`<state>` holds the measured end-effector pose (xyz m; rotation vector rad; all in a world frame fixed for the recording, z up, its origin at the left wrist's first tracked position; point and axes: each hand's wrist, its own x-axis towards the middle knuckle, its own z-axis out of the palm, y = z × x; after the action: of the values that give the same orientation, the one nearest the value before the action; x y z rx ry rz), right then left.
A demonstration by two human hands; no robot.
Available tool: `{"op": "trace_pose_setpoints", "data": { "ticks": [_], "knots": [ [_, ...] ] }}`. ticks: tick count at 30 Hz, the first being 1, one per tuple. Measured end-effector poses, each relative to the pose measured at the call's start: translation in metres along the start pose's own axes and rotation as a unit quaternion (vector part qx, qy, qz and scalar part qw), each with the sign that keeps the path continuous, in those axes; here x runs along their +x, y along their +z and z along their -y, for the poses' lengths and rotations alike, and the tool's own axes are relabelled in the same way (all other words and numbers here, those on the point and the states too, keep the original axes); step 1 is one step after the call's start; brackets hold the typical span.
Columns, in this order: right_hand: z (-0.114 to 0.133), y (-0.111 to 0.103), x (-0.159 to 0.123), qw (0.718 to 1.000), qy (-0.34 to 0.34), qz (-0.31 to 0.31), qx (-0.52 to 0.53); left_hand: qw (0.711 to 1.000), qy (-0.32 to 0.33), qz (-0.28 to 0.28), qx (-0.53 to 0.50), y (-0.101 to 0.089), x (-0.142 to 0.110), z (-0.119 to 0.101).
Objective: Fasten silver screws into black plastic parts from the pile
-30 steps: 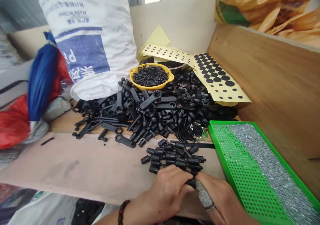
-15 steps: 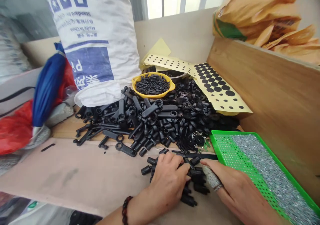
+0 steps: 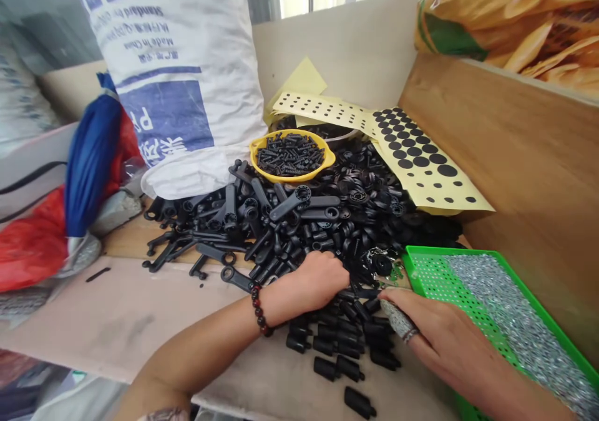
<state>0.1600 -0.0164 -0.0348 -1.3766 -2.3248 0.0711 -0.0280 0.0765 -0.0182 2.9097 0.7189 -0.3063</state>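
My left hand [image 3: 322, 279], wrist in a dark beaded bracelet, is closed, knuckles up, at the front edge of a heap of black plastic parts [image 3: 285, 206]. Its fingertips are hidden, so I cannot tell what they hold. To its right is my right hand [image 3: 433, 330], curled closed, with a finger wrapped in grey speckled tape. What lies inside its grip does not show. Below and between the hands, several short black cylindrical pieces [image 3: 349, 367] lie loose on the pinkish board [image 3: 187, 321].
A yellow basket [image 3: 292, 174] of small black screw-like parts stands on the heap. Beside my right hand is a green perforated tray [image 3: 433, 277] with small silvery pieces. Perforated yellow sheets with black dots [image 3: 414, 150], a white sack [image 3: 187, 59] and a wooden side wall [image 3: 510, 146] surround the heap.
My left hand has moved up and away from the loose cylinders to the heap's edge, uncovering them. Some cylinders now lie more spread out. My right hand has stayed near the same place.
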Motion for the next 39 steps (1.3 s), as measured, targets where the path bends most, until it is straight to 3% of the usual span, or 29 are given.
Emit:
{"op": "trace_pose_setpoints", "data": {
  "ticks": [9,14,17,19,22,23,26,29,32,34,36,39],
  "knots": [
    [-0.003,-0.003,0.009,1.0,-0.009,-0.015,0.006,0.999,0.009,0.029,-0.045,-0.009,0.008,0.008],
    [-0.001,-0.003,0.012,1.0,0.009,-0.009,0.009,0.99,-0.032,-0.012,-0.135,-0.014,0.002,0.021],
    [0.005,0.0,0.017,0.999,-0.001,-0.027,-0.016,0.97,-0.057,-0.035,-0.233,-0.016,-0.002,0.016],
    [0.009,0.001,0.02,0.998,-0.022,-0.054,-0.04,0.909,-0.109,-0.042,-0.399,-0.015,-0.002,0.007],
    [0.012,0.001,0.024,0.992,-0.048,-0.097,-0.071,0.733,-0.201,-0.057,-0.647,-0.015,-0.002,-0.007],
    [0.012,0.001,0.024,0.99,-0.054,-0.104,-0.078,0.692,-0.219,-0.059,-0.686,-0.015,-0.002,-0.01],
    [0.011,0.001,0.025,0.988,-0.058,-0.103,-0.1,0.623,-0.239,-0.066,-0.742,-0.014,-0.001,-0.015],
    [0.011,0.004,0.026,0.986,-0.061,-0.096,-0.125,0.593,-0.234,-0.084,-0.766,-0.01,0.0,-0.016],
    [0.012,0.004,0.028,0.986,-0.064,-0.076,-0.136,0.599,-0.219,-0.091,-0.765,-0.006,0.0,-0.014],
    [0.011,0.002,0.028,0.986,-0.061,-0.074,-0.139,0.633,-0.199,-0.081,-0.744,-0.006,-0.003,-0.008],
    [0.008,-0.001,0.026,0.985,-0.056,-0.088,-0.135,0.716,-0.18,-0.078,-0.67,-0.01,-0.01,0.001],
    [-0.002,-0.006,0.021,0.985,-0.051,-0.116,-0.121,0.905,-0.198,-0.08,-0.367,-0.017,-0.023,0.017]
  ]
}}
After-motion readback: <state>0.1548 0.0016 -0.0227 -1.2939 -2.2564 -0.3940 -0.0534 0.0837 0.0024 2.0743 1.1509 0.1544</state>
